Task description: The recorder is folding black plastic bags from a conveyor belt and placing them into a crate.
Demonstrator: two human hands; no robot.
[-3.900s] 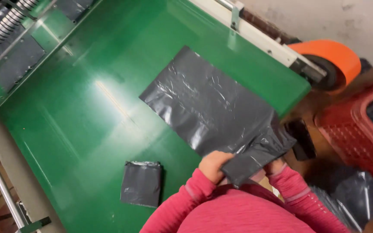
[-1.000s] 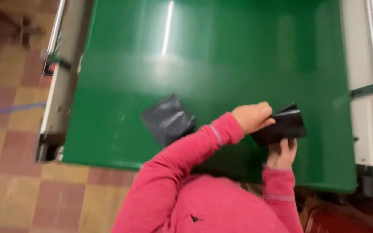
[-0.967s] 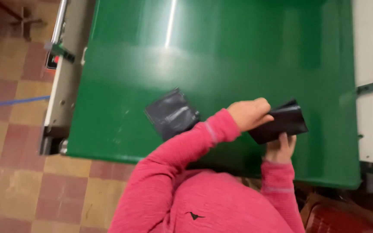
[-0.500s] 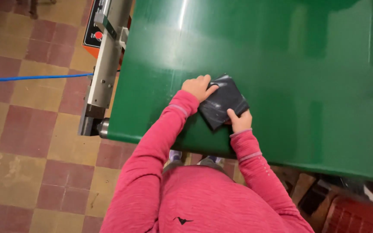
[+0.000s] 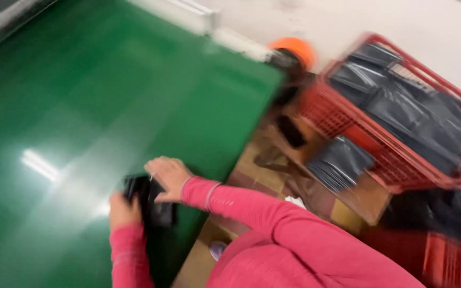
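A folded dark grey plastic bag lies on the green table near its front edge. My left hand grips the bag's left side. My right hand rests on top of the bag with its fingers curled over the upper edge. Both arms are in pink sleeves. The picture is blurred, so the folds of the bag are hard to make out.
A red wire basket full of dark grey bags stands to the right. In front of it, one dark bag lies on a brown box. An orange round part sits at the table's far corner. A red crate is at lower right.
The camera has swung round to the right, bringing the red basket into view. Both hands stay on the folded bag at the table's edge.
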